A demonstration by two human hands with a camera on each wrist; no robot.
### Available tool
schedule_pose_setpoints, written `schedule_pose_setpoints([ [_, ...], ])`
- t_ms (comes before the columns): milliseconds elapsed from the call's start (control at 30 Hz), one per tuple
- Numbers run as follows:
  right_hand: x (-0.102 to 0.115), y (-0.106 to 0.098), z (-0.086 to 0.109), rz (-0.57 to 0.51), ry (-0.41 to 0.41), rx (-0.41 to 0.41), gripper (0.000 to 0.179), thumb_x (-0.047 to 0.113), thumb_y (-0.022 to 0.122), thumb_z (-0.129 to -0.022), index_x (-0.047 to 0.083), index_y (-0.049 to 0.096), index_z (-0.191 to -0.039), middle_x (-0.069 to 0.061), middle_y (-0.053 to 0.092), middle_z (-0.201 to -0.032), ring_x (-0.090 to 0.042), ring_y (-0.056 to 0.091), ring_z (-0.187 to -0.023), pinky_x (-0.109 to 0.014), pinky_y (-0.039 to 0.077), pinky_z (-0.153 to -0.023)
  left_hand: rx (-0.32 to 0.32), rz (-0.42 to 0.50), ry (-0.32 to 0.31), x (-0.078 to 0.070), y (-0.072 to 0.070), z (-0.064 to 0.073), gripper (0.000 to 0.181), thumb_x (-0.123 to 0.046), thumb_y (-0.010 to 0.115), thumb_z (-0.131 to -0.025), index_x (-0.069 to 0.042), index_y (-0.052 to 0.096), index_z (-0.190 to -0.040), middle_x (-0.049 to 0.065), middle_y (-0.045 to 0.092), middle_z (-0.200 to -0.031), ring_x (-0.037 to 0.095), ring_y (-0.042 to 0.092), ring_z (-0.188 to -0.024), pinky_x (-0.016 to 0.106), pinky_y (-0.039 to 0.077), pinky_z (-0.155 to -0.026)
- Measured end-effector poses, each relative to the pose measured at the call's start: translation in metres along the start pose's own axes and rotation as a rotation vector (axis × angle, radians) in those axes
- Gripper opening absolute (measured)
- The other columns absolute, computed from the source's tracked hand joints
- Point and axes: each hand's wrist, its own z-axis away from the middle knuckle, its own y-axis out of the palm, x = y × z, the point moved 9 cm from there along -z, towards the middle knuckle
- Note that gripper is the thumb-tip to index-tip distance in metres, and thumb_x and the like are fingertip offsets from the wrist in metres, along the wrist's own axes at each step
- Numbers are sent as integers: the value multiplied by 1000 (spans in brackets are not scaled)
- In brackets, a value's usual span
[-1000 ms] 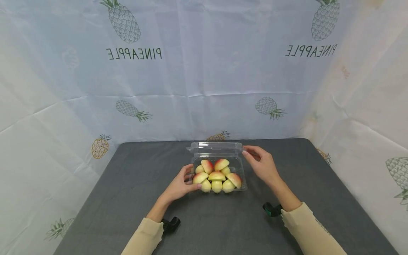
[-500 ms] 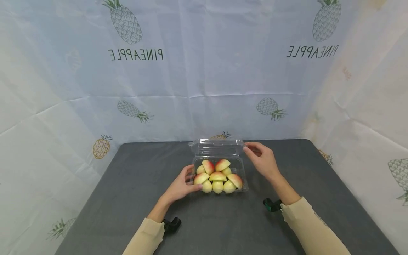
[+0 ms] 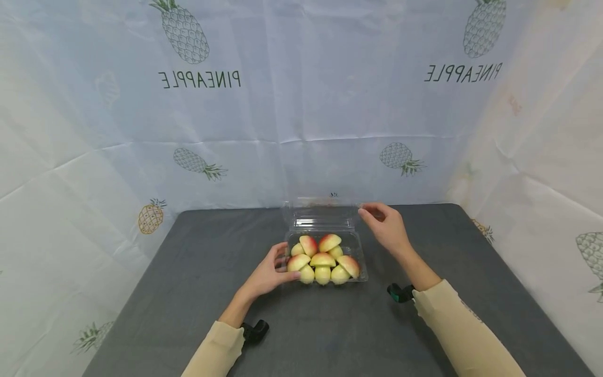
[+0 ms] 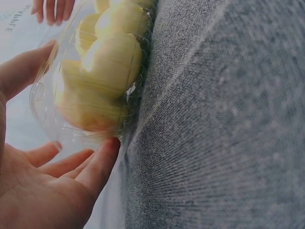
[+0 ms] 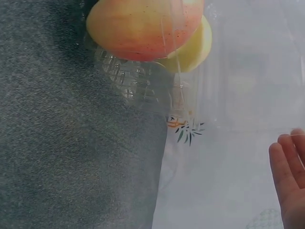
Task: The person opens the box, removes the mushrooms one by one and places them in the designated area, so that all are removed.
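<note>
A clear hinged plastic box [image 3: 352,245] stands on the dark table, holding several mushroom-shaped pieces [image 3: 322,260] with yellow stems and red-tinged caps. Its lid [image 3: 325,212] is tilted up at the back. My left hand [image 3: 264,275] grips the box's left end, thumb at the front corner and fingers around the side; the left wrist view shows this hand [image 4: 52,191] around the plastic. My right hand [image 3: 388,230] pinches the lid's right corner. In the right wrist view the right-hand fingers [image 5: 288,167] meet the lid's edge, beyond a red-yellow cap [image 5: 143,31].
The table [image 3: 198,262] is covered in dark grey cloth. White curtains with pineapple prints [image 3: 301,104] hang behind it and along both sides. A black wrist device [image 3: 254,332] sits at the left cuff, another [image 3: 400,293] at the right.
The lid has swung further up and back, and my right hand has risen slightly with it. My left hand and the box have stayed in place.
</note>
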Motion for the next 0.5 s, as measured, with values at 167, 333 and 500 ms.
schedule_pose_setpoints([
  [167, -1, -1, -4, 4, 17, -12, 39, 31, 65, -102, 0, 68, -126, -20, 68, -121, -35, 64, -109, -55, 52, -94, 4, -1, 1, 0, 1, 0, 96, -31, 83, -88, -7, 24, -160, 23, 29, -160, 41, 42, -140, 52, 46, -107],
  [333, -4, 0, -6, 10, 29, -27, 39, 32, 65, -103, 0, 69, -125, -19, 69, -119, -33, 65, -106, -53, 53, -90, 4, -1, -5, 0, 0, -1, 96, -31, 84, -88, -8, 24, -159, 22, 29, -160, 40, 42, -141, 51, 46, -107],
  [500, -6, 1, -9, 1, 35, -27, 38, 29, 64, -103, -2, 68, -125, -19, 70, -115, -32, 67, -102, -46, 56, -86, -4, 1, -9, -2, -1, -1, 96, -28, 84, -88, -6, 24, -159, 22, 31, -160, 40, 43, -140, 51, 47, -106],
])
